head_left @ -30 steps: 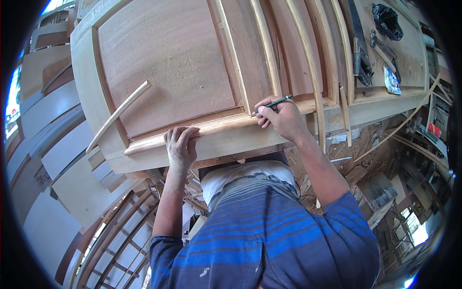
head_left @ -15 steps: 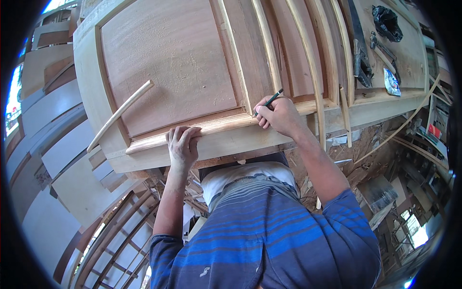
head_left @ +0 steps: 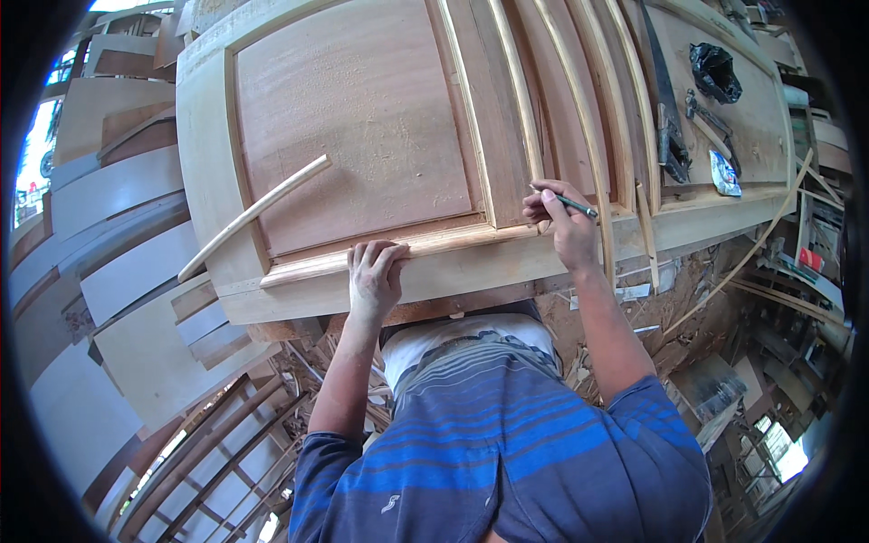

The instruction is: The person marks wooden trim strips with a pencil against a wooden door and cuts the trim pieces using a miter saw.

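Note:
In front of me lies a large panelled wooden door [head_left: 353,118]. A pale moulding strip [head_left: 308,266] runs along the near side of its left panel. My left hand [head_left: 375,279] is closed over this strip, fingers on top and curled against it. My right hand [head_left: 570,237] holds a dark green pencil [head_left: 579,206] between thumb and fingers, over the door's near rail by the strip's right end. The pencil slants, with its narrow end pointing left. Whether that hand also touches the wood is unclear.
A loose wooden stick [head_left: 255,217] lies slantwise across the left panel. Several long strips [head_left: 572,86] lie across the door's middle. Farther right are a hammer [head_left: 711,131], a hand saw [head_left: 665,90], a black plastic bag [head_left: 715,72] and a small packet [head_left: 724,174]. Boards [head_left: 136,204] stand at left.
My right hand has moved right and turned the pencil, whose tip was at the inner corner of the panel frame. My left hand stays on the strip. The whole view has shifted slightly.

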`<state>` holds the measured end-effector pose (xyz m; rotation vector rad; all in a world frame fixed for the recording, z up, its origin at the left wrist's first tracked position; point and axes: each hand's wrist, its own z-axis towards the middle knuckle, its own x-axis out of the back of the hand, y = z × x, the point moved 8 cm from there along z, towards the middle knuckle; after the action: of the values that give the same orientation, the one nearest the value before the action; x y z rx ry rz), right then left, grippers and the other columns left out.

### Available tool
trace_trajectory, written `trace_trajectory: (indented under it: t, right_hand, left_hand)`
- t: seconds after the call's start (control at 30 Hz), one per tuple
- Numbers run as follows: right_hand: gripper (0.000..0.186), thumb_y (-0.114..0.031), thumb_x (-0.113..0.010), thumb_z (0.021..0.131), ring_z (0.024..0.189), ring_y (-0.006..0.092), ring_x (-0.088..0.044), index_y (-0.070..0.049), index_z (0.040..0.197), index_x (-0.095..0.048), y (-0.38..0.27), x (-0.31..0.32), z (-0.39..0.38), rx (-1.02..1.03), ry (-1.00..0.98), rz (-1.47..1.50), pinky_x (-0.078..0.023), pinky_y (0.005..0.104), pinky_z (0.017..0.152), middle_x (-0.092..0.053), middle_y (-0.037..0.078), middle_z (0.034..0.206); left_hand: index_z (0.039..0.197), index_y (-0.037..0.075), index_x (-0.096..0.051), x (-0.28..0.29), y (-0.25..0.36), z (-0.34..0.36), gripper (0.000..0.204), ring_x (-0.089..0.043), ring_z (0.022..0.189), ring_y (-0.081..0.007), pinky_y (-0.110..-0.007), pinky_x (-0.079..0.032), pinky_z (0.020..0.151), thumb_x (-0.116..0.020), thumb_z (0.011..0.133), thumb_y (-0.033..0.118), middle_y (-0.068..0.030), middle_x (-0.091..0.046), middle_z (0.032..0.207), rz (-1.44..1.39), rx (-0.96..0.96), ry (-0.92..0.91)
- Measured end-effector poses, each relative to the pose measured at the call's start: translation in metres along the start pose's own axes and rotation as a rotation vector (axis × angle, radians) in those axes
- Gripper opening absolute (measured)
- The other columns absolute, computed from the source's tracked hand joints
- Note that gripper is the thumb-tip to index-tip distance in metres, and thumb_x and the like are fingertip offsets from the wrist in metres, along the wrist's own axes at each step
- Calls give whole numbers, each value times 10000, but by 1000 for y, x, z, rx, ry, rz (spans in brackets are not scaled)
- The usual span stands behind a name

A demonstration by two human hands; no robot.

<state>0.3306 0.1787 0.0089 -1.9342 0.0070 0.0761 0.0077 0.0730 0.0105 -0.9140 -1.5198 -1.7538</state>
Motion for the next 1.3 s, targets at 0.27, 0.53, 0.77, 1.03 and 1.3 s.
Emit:
trace_trajectory:
  t: [0.27, 0.53, 0.77, 1.03, 1.3]
  right_hand:
    - [217, -78, -628, 1048, 945, 148, -733, 7, 1230, -713, -14, -20, -34, 148, 78, -293, -581, 281, 855, -775, 110, 1042]
    - [210, -94, -639, 1041, 973, 188, -758, -15, 1221, -711, -34, -125, -36, 307, 28, -472, -585, 335, 857, -776, 124, 1014]
    - [305, -142, -677, 999, 1174, 396, -692, -74, 1295, -691, -56, -369, -32, 836, -350, -712, -511, 484, 1041, -756, 176, 1188]
    - [223, -148, -654, 977, 1208, 327, -649, -66, 1182, -679, 18, -509, 15, 851, -424, -1288, -443, 482, 1104, -713, 143, 1204]
    - [240, -145, -696, 977, 928, 388, -723, -88, 1207, -730, -36, -337, -30, 566, -180, -850, -590, 474, 827, -719, 190, 1039]
  left_hand:
    - [1034, 131, -732, 10, 17, -20, 177, -664, 1027, -260, -440, -483, 942, -751, 868, 72, -26, -711, 1101, 31, -131, 111]
    - [969, 106, -726, 22, 10, -29, 117, -667, 1141, -297, -459, -523, 971, -751, 855, 95, -67, -720, 1191, -120, -197, -14]
    - [1071, 70, -718, 17, -37, -54, 211, -639, 1181, -368, -495, -522, 1005, -724, 864, 110, -147, -700, 1201, -140, -165, -65]
    - [1143, 34, -721, 64, -93, -73, 323, -629, 1152, -413, -535, -500, 1036, -729, 821, 55, -197, -685, 1190, -187, -91, -73]
    - [1138, 109, -761, 127, -128, -71, 277, -661, 1085, -337, -475, -533, 962, -709, 879, 24, -96, -735, 1114, -159, -42, 46]
